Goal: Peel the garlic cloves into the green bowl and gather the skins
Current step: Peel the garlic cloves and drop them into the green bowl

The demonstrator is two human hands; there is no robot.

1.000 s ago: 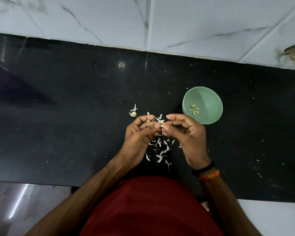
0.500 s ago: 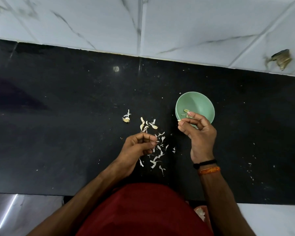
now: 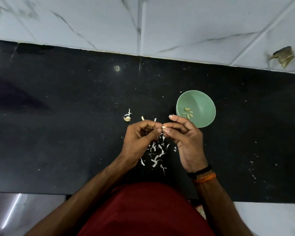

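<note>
A black counter (image 3: 58, 133) ran under a white marbled wall (image 3: 194, 23); on it stood the green bowl (image 3: 203, 99), holding several peeled cloves (image 3: 187, 113). Just beside the bowl, the right hand (image 3: 186, 140) pinched a garlic clove (image 3: 164, 127) between thumb and forefinger; the left hand (image 3: 140, 137), fingers curled, met it at the fingertips; loose skins (image 3: 157, 150) lay scattered on the counter between and below both hands.
</note>
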